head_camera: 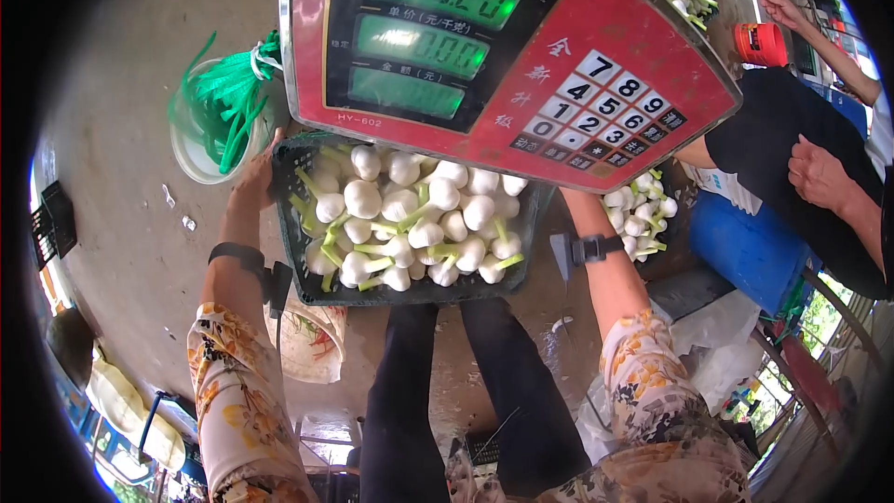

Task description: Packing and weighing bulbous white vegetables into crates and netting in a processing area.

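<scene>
A dark plastic crate (412,297) filled with white garlic bulbs (398,205) on short green stems sits in front of my legs. My left hand (264,171) grips its upper left side, fingers partly hidden by the rim. On the opposite side my right forearm reaches up past the crate's edge. The right hand itself is out of sight behind the red display panel of an electronic scale (517,77). That panel, with lit green readouts and a number keypad, also covers the crate's far edge.
Green mesh netting (234,98) hangs over a white bucket (185,161) at left. A woven sack (314,346) stands by my left leg. More garlic (637,216) lies right of the crate. A blue barrel (744,251), a red bucket (761,44) and other people's hands (824,178) are farther right.
</scene>
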Tool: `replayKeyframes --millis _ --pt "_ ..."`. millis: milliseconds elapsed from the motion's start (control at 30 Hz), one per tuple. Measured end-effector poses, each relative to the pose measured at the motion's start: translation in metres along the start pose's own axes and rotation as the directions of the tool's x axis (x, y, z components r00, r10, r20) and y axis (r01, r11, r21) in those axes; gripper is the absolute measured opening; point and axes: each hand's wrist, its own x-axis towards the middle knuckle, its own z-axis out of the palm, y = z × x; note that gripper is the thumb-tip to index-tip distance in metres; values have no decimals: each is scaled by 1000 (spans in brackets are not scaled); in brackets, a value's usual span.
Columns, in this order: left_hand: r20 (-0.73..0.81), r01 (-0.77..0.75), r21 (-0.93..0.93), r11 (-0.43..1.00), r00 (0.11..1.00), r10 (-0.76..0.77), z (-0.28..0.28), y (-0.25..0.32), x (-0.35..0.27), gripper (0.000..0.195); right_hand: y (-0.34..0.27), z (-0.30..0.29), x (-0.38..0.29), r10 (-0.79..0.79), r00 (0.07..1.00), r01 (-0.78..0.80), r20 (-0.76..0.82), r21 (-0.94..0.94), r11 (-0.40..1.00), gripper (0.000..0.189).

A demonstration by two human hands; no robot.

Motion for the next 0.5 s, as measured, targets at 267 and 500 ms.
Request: replayKeyframes --millis 267,500 --pt "-38 148 148 978 989 -144 0 24 -22 63 5 2 -42 -470 878 478 91 -233 847 21" --pt "82 192 -121 974 980 -183 9 64 -42 34 55 9 -8 -436 899 409 -49 -268 872 23"
